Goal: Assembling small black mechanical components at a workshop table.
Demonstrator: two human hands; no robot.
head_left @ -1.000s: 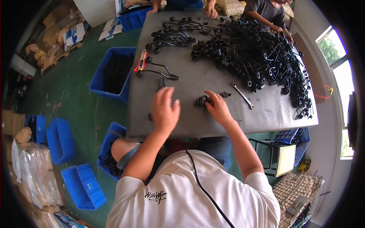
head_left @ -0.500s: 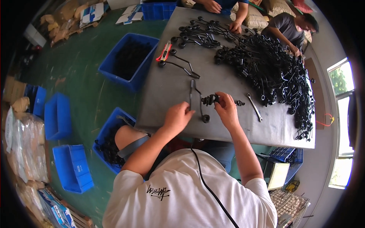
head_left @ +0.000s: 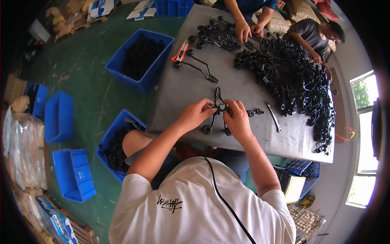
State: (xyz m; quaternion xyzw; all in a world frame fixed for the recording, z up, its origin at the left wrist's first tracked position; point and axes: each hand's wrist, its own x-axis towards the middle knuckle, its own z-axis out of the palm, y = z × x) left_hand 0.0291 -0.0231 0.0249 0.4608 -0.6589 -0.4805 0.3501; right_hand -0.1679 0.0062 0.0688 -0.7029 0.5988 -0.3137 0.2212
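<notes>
Black bent rod (head_left: pixel 218 93), its long axis running near to far over a grey table (head_left: pixel 178 93), lay between 2 narrow grips: left hand (head_left: pixel 196 115) pinched it, right hand (head_left: pixel 237 120) held a small black fitting (head_left: pixel 221 107) at its middle.

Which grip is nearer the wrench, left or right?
Right. The right grip is left of the wrench, small black parts lying between; the left grip is farther left, beyond the right one.

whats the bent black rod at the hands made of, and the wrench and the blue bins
Bent black rod: probably metal with a dark coating; thin, stiff-looking, slight highlights. Wrench: likely steel, polished; bright silvery shine. Blue bins: most likely moulded plastic, smooth; evenly coloured walls.
</notes>
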